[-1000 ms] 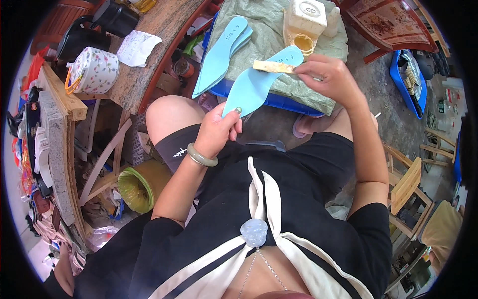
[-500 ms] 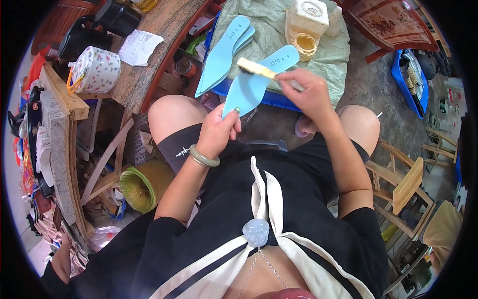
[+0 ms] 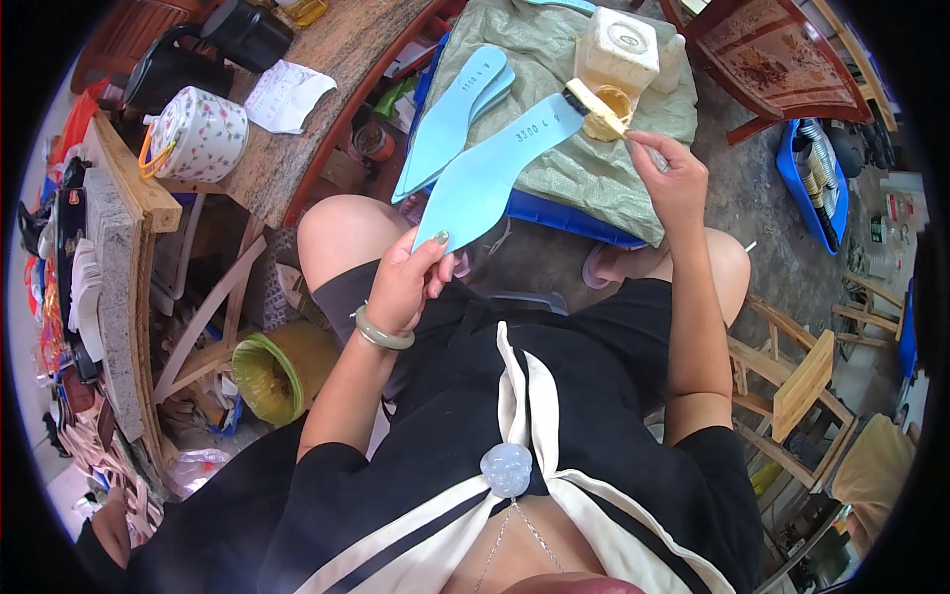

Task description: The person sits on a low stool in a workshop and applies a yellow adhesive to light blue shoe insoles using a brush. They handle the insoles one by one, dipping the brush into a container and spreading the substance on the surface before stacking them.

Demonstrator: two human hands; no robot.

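Observation:
My left hand [image 3: 408, 282] pinches the narrow near end of a light blue shoe insole [image 3: 475, 188], thumb on top. The insole slants up to the right, its far end reaching the brush. In my right hand [image 3: 668, 173] is the handle of a glue brush [image 3: 600, 109] with a pale wooden body and dark bristles. The bristles are at the insole's far tip, though I cannot tell if they touch it. Just behind the brush is the glue-crusted round mouth of a whitish plastic container [image 3: 616, 54]. More blue insoles [image 3: 455, 114] lie stacked to the left.
Green woven sheeting [image 3: 574, 183] covers a blue crate [image 3: 534, 208] before my knees. A stone-topped table [image 3: 247, 178] at left bears a flowered pot [image 3: 198, 136] and paper [image 3: 287, 96]. A lined bin [image 3: 282, 371] stands by my left leg, a wooden stool [image 3: 792, 386] at right.
The brush has moved from the insole's middle to its far tip, up and right by the container's mouth. My left hand has shifted slightly down and left, with the insole tilted more rightward.

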